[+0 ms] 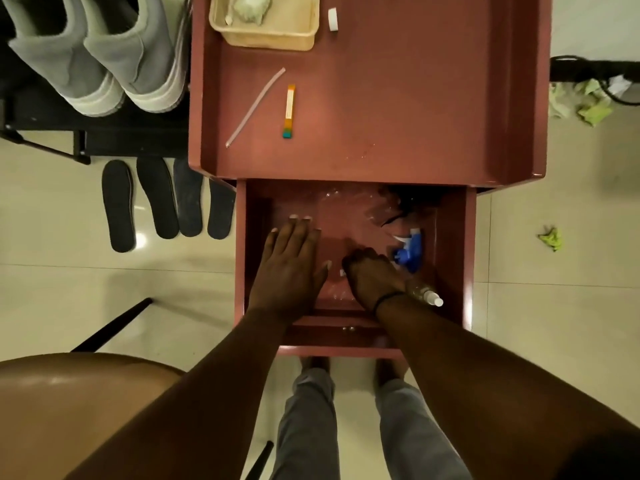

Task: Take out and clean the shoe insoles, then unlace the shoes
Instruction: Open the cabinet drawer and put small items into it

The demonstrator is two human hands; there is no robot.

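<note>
Searching the drawer (460, 237): left hand (289, 268) flat, fingers straight on the plastic; right hand (372, 275) curled, grasp unclear. Best to lift the spray bottle (420, 292) out by its body

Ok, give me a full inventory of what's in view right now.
shoes: two, grey, on the black rack, top left
insoles: four, dark, on the floor beside the table
table: one, reddish
drawer: one, reddish, pulled open
basket: one, cream, table's far end
orange stick: one, tabletop
clear tube: one, tabletop
spray bottle: one, blue head, in drawer
chair: one, brown, bottom left
left hand: flat in drawer
right hand: curled in drawer; grasp unclear
</note>
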